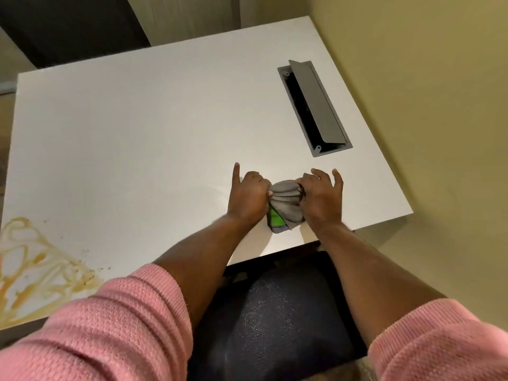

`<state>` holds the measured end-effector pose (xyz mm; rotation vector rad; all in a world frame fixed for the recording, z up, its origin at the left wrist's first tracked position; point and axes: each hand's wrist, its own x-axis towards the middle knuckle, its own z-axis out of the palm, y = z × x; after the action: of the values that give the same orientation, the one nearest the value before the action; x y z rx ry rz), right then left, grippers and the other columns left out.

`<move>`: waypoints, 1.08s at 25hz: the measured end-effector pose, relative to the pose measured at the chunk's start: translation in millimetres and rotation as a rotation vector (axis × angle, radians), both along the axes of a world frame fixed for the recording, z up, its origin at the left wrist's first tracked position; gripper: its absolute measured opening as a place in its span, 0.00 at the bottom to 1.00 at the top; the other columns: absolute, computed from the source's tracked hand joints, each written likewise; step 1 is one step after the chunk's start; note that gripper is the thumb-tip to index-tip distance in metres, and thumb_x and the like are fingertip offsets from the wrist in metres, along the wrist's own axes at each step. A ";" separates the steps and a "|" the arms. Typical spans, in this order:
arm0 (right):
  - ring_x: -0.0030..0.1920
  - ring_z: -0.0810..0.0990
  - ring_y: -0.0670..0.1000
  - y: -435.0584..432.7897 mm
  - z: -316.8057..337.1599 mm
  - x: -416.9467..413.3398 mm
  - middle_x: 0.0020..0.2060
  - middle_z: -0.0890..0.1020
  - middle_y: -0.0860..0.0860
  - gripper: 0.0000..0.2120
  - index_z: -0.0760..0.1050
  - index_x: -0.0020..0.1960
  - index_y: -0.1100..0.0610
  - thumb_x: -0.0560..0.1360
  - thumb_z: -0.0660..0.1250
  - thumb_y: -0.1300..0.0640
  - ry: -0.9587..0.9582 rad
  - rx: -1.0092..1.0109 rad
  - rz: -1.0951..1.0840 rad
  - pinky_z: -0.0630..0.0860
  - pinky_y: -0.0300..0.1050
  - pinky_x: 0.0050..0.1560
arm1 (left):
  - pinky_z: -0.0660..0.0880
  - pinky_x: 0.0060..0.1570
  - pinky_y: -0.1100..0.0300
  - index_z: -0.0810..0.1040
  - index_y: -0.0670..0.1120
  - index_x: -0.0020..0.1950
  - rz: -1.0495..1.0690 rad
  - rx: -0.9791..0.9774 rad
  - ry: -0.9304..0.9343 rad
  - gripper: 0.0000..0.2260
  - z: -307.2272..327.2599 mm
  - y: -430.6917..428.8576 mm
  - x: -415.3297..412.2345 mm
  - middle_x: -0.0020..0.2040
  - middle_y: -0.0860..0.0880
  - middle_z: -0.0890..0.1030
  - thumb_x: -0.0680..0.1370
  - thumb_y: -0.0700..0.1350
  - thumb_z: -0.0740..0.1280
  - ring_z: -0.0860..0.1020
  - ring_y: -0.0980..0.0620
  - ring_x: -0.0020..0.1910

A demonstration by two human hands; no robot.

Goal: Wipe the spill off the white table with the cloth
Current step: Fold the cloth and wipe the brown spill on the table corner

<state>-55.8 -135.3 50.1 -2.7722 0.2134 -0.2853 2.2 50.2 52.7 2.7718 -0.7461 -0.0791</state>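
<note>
The left hand (247, 198) and right hand (321, 200) each pinch an end of the bunched grey cloth (284, 202) near the white table's (143, 127) near edge. The orange-brown spill (35, 270) lies well apart at the near left corner.

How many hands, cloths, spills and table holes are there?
Hands: 2, the left hand and the right hand
Cloths: 1, the grey cloth
Spills: 1, the orange spill
Table holes: 1, the cable hatch
Total: 5
</note>
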 end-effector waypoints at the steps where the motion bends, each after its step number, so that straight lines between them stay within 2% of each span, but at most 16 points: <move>1: 0.67 0.80 0.62 13.9 10.2 -2.8 0.52 0.87 0.56 0.15 0.84 0.53 0.59 0.72 0.63 0.67 -0.005 -0.011 0.017 0.57 0.67 0.76 | 0.46 0.80 0.37 0.83 0.46 0.48 0.010 0.009 -0.012 0.07 7.6 15.3 -4.3 0.47 0.46 0.81 0.78 0.42 0.64 0.78 0.44 0.60; 6: 0.72 0.75 0.59 97.0 51.5 -19.9 0.58 0.86 0.54 0.18 0.84 0.58 0.56 0.70 0.72 0.68 0.093 -0.002 0.083 0.51 0.64 0.80 | 0.47 0.79 0.37 0.83 0.48 0.48 0.055 0.003 -0.091 0.06 38.3 106.5 -29.4 0.46 0.48 0.81 0.76 0.41 0.67 0.78 0.46 0.59; 10: 0.71 0.76 0.60 174.3 69.9 -39.5 0.54 0.87 0.53 0.18 0.85 0.57 0.56 0.70 0.72 0.69 0.074 0.015 0.117 0.50 0.62 0.80 | 0.44 0.79 0.39 0.84 0.49 0.51 0.093 0.029 -0.098 0.07 56.7 185.0 -56.2 0.49 0.49 0.83 0.77 0.42 0.67 0.78 0.48 0.62; 14: 0.72 0.75 0.58 262.5 77.7 -62.7 0.56 0.87 0.52 0.21 0.84 0.59 0.54 0.69 0.70 0.69 0.103 0.002 0.146 0.48 0.61 0.80 | 0.40 0.79 0.41 0.85 0.50 0.53 0.143 0.027 -0.081 0.07 67.2 274.5 -91.0 0.51 0.50 0.84 0.79 0.44 0.67 0.77 0.48 0.63; 17: 0.72 0.75 0.57 321.8 77.6 -80.5 0.57 0.86 0.52 0.21 0.84 0.59 0.53 0.68 0.70 0.68 0.146 0.005 0.166 0.46 0.61 0.80 | 0.41 0.80 0.40 0.84 0.51 0.54 0.168 0.036 -0.047 0.08 70.6 333.5 -116.0 0.51 0.51 0.84 0.80 0.46 0.66 0.76 0.48 0.65; 23: 0.68 0.77 0.55 434.5 68.5 -116.3 0.55 0.85 0.50 0.18 0.83 0.59 0.51 0.70 0.72 0.60 0.238 -0.034 0.270 0.45 0.58 0.78 | 0.34 0.77 0.43 0.84 0.51 0.54 0.211 0.074 0.009 0.07 55.4 450.5 -164.3 0.51 0.52 0.84 0.80 0.49 0.67 0.76 0.49 0.66; 27: 0.67 0.77 0.53 475.2 58.7 -125.9 0.54 0.84 0.47 0.19 0.82 0.60 0.47 0.70 0.72 0.61 0.291 -0.105 0.309 0.44 0.58 0.78 | 0.34 0.78 0.43 0.83 0.52 0.57 0.256 0.072 0.069 0.08 43.2 491.6 -185.5 0.53 0.53 0.84 0.81 0.49 0.66 0.75 0.50 0.67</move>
<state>-181.8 340.0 108.7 -2.8861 -0.1662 0.1905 -183.3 541.8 95.8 2.8904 -0.3741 -0.1522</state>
